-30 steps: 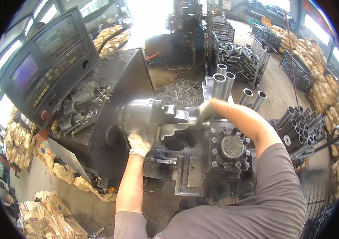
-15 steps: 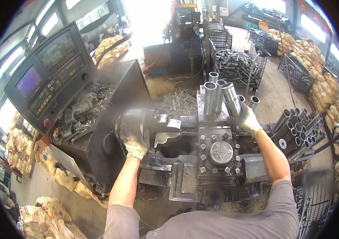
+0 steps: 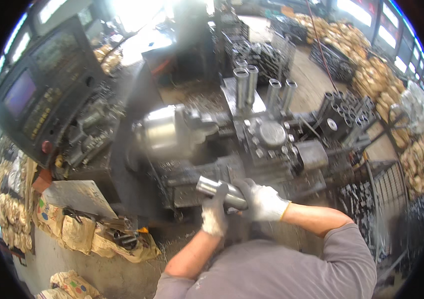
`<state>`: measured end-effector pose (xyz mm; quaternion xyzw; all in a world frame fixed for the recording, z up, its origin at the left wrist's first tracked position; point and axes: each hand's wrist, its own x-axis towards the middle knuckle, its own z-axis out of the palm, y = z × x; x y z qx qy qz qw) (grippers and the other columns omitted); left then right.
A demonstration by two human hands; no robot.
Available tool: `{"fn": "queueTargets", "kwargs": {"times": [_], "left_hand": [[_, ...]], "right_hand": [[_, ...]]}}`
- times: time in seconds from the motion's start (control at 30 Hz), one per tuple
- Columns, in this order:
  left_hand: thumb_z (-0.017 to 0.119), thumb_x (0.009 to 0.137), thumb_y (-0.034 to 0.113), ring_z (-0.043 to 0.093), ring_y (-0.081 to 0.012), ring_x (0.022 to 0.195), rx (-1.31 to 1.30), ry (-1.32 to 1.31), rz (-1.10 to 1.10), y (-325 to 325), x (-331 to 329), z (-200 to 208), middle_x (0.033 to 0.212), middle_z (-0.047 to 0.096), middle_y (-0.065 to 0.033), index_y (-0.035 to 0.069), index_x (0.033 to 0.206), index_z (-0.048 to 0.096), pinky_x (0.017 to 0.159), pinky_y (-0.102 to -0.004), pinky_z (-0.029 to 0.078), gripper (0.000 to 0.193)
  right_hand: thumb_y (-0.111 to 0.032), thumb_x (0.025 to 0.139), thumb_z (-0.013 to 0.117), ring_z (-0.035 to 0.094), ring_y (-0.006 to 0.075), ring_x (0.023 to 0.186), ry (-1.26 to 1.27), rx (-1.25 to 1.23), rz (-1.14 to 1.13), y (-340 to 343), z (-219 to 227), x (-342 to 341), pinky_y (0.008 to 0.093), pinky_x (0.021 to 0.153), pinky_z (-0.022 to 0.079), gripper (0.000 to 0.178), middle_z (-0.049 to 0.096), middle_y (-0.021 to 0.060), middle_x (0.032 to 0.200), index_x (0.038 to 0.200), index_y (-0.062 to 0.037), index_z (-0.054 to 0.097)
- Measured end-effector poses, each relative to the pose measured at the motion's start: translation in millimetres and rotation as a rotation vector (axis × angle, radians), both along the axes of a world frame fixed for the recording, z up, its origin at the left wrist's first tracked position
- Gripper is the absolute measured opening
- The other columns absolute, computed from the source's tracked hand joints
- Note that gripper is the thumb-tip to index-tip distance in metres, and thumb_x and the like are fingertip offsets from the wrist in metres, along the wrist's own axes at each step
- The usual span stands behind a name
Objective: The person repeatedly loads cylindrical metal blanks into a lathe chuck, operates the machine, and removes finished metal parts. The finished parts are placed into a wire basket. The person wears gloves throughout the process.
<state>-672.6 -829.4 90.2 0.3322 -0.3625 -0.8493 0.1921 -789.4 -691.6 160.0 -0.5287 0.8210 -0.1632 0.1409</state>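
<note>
A shiny metal tube [image 3: 209, 186] lies slantwise across both my hands, low in front of the lathe. Around its middle is my left hand [image 3: 214, 214], in a white glove with dark, dirty fingers, closed on it. My right hand [image 3: 266, 200], gloved alike and a little blurred, grips the tube near its right end. Beyond my hands is the lathe chuck [image 3: 164, 133], its jaws pointing right and partly smeared. To its right sits the square tool post [image 3: 273, 134] with bolts around its round cap. Several upright tubes [image 3: 241, 88] stand behind the tool post.
At the left a control panel [image 3: 42, 94] rises beside a chip-strewn machine top. A stack of dark tubes [image 3: 346, 117] lies at the right, with a wire basket [image 3: 389, 189] nearer me. Pale sacks [image 3: 80, 234] sit at the lower left.
My right hand has brought a tube from the standing group down toward me. The left hand has left the chuck and now holds that tube too. My view has shifted and tilted.
</note>
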Motion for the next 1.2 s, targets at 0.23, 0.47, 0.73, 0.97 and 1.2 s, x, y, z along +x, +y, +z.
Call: {"fn": "queueTargets", "kwargs": {"times": [0.23, 0.47, 0.73, 0.97, 1.2], "left_hand": [[0.075, 0.1, 0.031, 0.071, -0.0274, 0.112, 0.142, -0.046, -0.065, 7, 8, -64, 0.124, 0.072, -0.0137, -0.001, 0.135, 0.063, 0.101, -0.0429, 0.057, 0.05], [0.042, 0.113, 0.051, 0.067, -0.0414, 0.122, 0.486, 0.287, -0.119, -16, 23, -103, 0.132, 0.068, -0.0265, -0.003, 0.131, 0.061, 0.105, -0.0578, 0.055, 0.06], [0.046, 0.113, 0.047, 0.074, -0.0396, 0.106, 0.492, 0.135, -0.089, -30, 29, -122, 0.117, 0.076, -0.021, -0.001, 0.129, 0.066, 0.095, -0.0527, 0.062, 0.054], [0.038, 0.111, 0.062, 0.073, -0.0407, 0.097, 0.551, 0.304, -0.06, -24, 52, -79, 0.111, 0.076, -0.0229, 0.001, 0.135, 0.066, 0.09, -0.0532, 0.06, 0.072], [0.041, 0.105, 0.074, 0.072, -0.0476, 0.111, 0.593, 0.467, 0.009, -2, 48, -75, 0.131, 0.071, -0.0267, 0.006, 0.149, 0.056, 0.095, -0.0611, 0.058, 0.082]], "right_hand": [[-0.049, 0.072, 0.087, 0.074, 0.0207, 0.071, -0.817, 0.266, -0.416, 21, -142, 1, 0.0382, 0.066, 0.057, 0.054, 0.075, 0.0117, 0.078, 0.1, -0.0024, 0.08], [-0.029, 0.07, 0.086, 0.075, 0.0312, 0.092, -0.727, -0.13, -0.226, 39, -102, -8, 0.0433, 0.084, 0.06, 0.057, 0.077, 0.0182, 0.102, 0.116, -0.0017, 0.066], [-0.036, 0.083, 0.086, 0.077, 0.035, 0.106, -0.456, -0.159, -0.489, 79, -73, -71, 0.0442, 0.092, 0.062, 0.05, 0.079, 0.0178, 0.111, 0.121, -0.0073, 0.069], [-0.024, 0.087, 0.074, 0.076, 0.0386, 0.087, 0.075, -0.021, -0.239, 134, -15, -138, 0.0484, 0.076, 0.061, 0.019, 0.078, 0.0163, 0.094, 0.098, -0.0095, 0.08], [-0.026, 0.091, 0.07, 0.074, 0.0441, 0.097, 0.317, -0.412, -0.159, -94, 69, -312, 0.0552, 0.084, 0.058, 0.057, 0.077, 0.0217, 0.102, 0.146, -0.0164, 0.06]]}}
